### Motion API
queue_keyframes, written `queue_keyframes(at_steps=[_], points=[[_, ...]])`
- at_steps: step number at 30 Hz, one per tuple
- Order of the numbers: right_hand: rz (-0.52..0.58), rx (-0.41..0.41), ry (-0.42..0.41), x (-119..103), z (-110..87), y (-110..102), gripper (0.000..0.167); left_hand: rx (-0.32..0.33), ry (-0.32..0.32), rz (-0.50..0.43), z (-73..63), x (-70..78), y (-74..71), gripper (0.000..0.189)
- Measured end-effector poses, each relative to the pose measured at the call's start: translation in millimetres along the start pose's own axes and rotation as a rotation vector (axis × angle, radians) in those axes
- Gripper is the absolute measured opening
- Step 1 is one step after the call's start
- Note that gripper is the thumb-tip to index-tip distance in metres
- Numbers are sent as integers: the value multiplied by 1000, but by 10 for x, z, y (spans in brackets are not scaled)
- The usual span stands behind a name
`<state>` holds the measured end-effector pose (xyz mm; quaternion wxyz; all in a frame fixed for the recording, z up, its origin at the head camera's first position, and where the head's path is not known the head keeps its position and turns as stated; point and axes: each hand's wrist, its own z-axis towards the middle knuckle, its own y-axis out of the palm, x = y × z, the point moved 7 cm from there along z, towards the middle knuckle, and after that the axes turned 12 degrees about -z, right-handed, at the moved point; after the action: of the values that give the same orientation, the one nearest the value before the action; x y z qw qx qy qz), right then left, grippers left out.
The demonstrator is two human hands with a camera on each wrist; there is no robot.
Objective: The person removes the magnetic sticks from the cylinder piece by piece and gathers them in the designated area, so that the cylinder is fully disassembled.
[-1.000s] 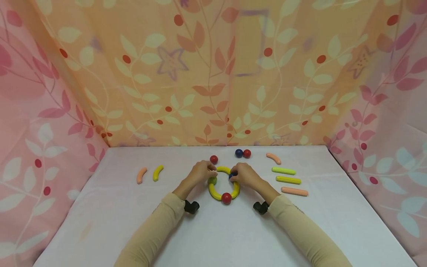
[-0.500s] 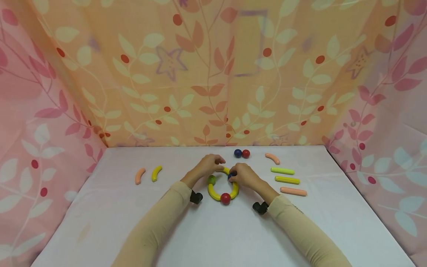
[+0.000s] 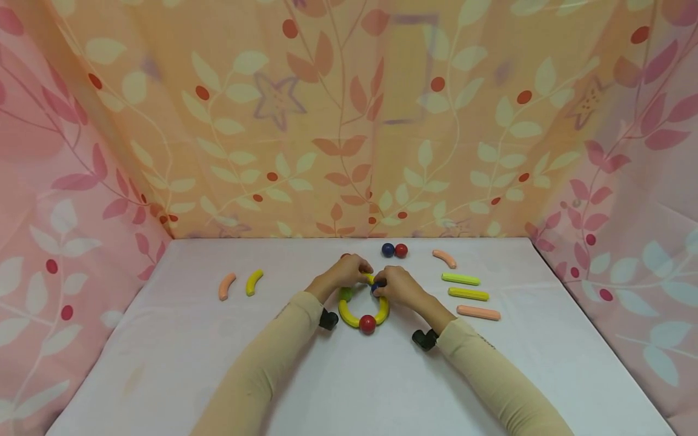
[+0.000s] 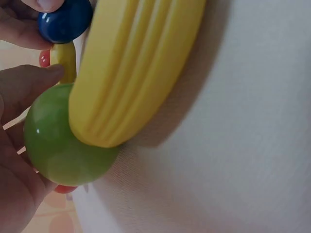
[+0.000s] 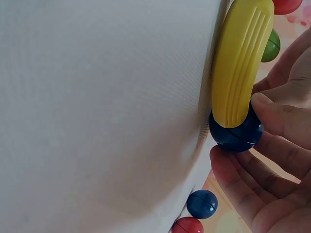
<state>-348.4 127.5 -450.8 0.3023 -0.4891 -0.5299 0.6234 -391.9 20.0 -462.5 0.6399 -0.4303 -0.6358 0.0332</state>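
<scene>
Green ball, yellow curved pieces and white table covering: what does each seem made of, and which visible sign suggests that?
Green ball: glossy, perhaps painted metal or plastic; a small bright highlight shows.
Yellow curved pieces: probably molded plastic, satin; smooth grooves show close up.
White table covering: matte, likely cloth; fine weave shows.

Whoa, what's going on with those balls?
Somebody is busy with a ring on the table: yellow curved pieces with a green ball, a red ball and a blue ball between them. The right hand pinches the blue ball; the left hand is at the far yellow piece. Loose sticks and more balls lie around.
</scene>
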Motion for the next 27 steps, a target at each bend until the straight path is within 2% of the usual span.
queue_keyframes(at_steps=[10, 19, 24, 27], points=[[15, -9, 3, 9, -12, 3, 25, 7, -13, 60, -2, 15, 33, 24], [13, -8, 18, 7, -34, -3, 26, 51, -4, 102, -37, -9, 13, 18], [2, -8, 35, 10, -43, -4, 27, 142, -32, 140, -76, -3, -67, 21], [4, -15, 47, 17, -43, 0, 28, 194, -27, 127, -105, 37, -146, 23]])
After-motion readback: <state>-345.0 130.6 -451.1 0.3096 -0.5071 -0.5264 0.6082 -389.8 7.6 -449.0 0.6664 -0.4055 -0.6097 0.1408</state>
